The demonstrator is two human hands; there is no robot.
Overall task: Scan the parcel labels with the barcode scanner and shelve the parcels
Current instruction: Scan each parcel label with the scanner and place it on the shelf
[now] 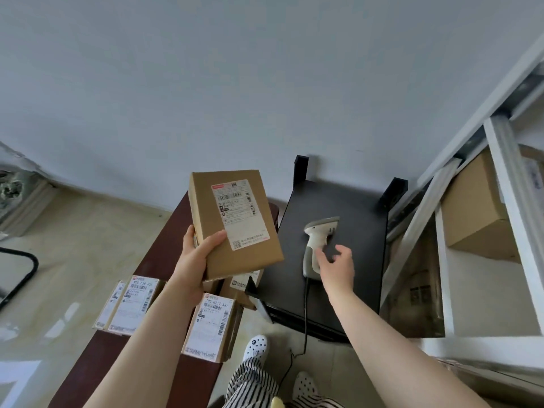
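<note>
On the left, spare parcels (132,303) are lying label-up on the dark red bench (123,348), one pair at its left edge and one more (210,328) near its right edge.

Above the bench, the left hand (195,262) is gripping a brown parcel (235,223) by its lower left corner — thumb on the top face, fingers underneath. The parcel is being held clear of the bench, tilted, with its shipping label (240,213) facing up toward the camera. Its long axis is running away from the person.

To the right, the barcode scanner (316,244) is lying on its side on the black stand (353,207), roughly mid-surface, head pointing toward the far right corner, handle toward the near edge, cable trailing off that edge to the floor. The right hand (338,266) is hovering at the handle with fingers spread and unclenched — the fingertips are at or just over the grip, but contact cannot be confirmed.

The right hand is the nearer one to the scanner, and the handle's long axis is lying nearly in line with that forearm. The parcel is sitting just left of the scanner, so the scan likely calls for turning the head leftward.

At the far right, a white shelf rack (500,160) is carrying a box (474,210).
</note>
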